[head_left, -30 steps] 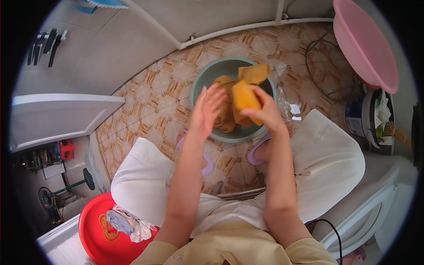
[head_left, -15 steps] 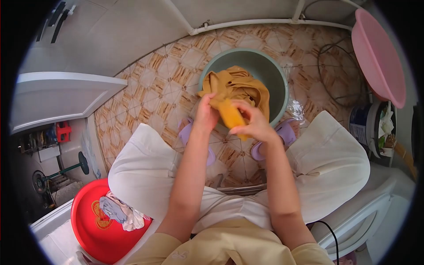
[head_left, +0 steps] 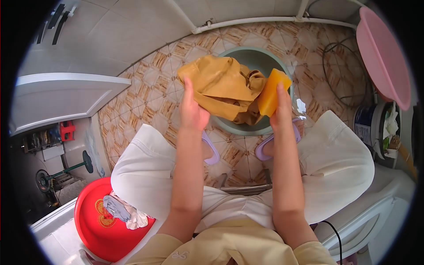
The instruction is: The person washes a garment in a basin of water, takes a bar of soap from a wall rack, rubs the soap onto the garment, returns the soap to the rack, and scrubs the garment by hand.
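Tan garment [head_left: 216, 84], bunched, held up over the grey-green basin [head_left: 265, 54], its lower folds hanging into or across it. Broad upper part runs roughly 10 to 4 o'clock, loose edge toward 10; crumpled part on the 3 o'clock side. Left hand [head_left: 193, 110] grips the garment at its 8 o'clock edge, thumb on top, fingers mostly hidden under the cloth. Right hand [head_left: 282, 110] is closed round a yellow bar [head_left: 271, 93], thumb lying along its face. Bar at the garment's 3 o'clock side, long axis 7 to 1 o'clock, upper end pointing to 1; lower end overlaps the folds in view, contact cannot be told.

Labels: from the grey-green basin, dark blue bucket [head_left: 363, 126] between 3 and 4 o'clock, pale printed label on its side, print too small to read. Red basin [head_left: 101, 245] between 7 and 8 o'clock, gold emblem [head_left: 102, 217] inside, wording not legible; grey and pale cloths [head_left: 128, 214] lie at the emblem's 3 o'clock and cover part of it. Cream top [head_left: 207, 247] carries a small looped mark. Pink basin [head_left: 382, 57] between 2 and 3 o'clock, tilted on its side
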`<control>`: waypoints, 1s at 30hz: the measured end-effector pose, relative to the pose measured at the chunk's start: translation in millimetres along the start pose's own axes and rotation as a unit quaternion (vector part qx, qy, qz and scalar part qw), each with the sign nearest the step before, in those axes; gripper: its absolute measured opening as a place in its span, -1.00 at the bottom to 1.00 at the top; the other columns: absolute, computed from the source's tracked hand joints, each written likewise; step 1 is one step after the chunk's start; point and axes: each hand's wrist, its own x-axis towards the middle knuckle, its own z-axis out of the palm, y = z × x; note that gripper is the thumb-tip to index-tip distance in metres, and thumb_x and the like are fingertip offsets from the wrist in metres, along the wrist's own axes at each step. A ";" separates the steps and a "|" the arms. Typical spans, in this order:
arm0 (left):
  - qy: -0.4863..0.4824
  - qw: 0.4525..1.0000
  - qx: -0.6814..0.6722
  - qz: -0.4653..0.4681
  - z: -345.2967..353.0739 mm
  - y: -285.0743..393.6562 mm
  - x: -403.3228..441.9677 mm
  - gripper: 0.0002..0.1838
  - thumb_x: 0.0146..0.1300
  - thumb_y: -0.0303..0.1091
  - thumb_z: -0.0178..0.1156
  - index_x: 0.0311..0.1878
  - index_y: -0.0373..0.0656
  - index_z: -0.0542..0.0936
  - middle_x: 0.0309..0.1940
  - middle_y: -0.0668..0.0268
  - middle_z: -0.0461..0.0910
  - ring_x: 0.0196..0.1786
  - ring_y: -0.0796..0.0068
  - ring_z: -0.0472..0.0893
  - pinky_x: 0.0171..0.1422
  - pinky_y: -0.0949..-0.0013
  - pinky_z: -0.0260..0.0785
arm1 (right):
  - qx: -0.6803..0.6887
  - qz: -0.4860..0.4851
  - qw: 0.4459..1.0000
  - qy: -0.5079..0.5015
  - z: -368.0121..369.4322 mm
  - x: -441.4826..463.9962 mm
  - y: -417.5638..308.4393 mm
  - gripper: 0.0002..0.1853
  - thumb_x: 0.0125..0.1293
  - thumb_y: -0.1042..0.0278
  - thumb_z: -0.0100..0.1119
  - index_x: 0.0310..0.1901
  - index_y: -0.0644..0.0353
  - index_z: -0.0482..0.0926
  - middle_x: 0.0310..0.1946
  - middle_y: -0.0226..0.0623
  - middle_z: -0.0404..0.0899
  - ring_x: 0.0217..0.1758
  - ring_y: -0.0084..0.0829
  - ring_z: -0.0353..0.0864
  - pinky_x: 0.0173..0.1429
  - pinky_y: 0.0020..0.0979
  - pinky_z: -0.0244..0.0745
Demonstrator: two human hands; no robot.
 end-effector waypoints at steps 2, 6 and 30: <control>-0.014 0.993 0.119 0.013 1.7 9.7 1.7 -0.47 0.17 -0.52 -0.02 0.26 -0.36 0.27 0.24 0.06 0.35 0.29 0.12 0.35 0.41 0.05 0.14 | 0.007 0.008 0.999 0.052 -4.2 7.0 5.2 -0.44 0.21 -0.03 0.26 0.08 0.23 0.44 -0.13 -0.39 0.52 -0.08 -0.54 0.49 0.02 -0.46 0.41; -0.064 0.970 0.229 0.049 -9.0 25.0 -10.2 -0.43 0.14 -0.55 -0.02 0.29 -0.34 0.24 0.22 0.06 0.37 0.28 0.08 0.36 0.40 0.06 0.15 | -0.047 0.046 0.988 0.139 -17.9 13.2 9.4 -0.46 0.20 -0.08 0.26 0.02 0.20 0.46 -0.19 -0.40 0.52 -0.13 -0.54 0.50 -0.01 -0.49 0.40; -0.065 0.981 -0.122 -0.137 -45.4 -43.5 -28.0 -0.49 0.45 -0.02 -0.28 0.34 -0.07 0.24 0.27 0.24 0.34 0.27 0.21 0.39 0.37 0.10 0.21 | -0.602 -0.284 0.739 -0.105 110.3 -46.7 26.6 -0.19 -0.04 -0.10 0.37 0.26 0.03 0.37 -0.21 -0.15 0.43 -0.10 -0.16 0.40 -0.02 -0.24 0.29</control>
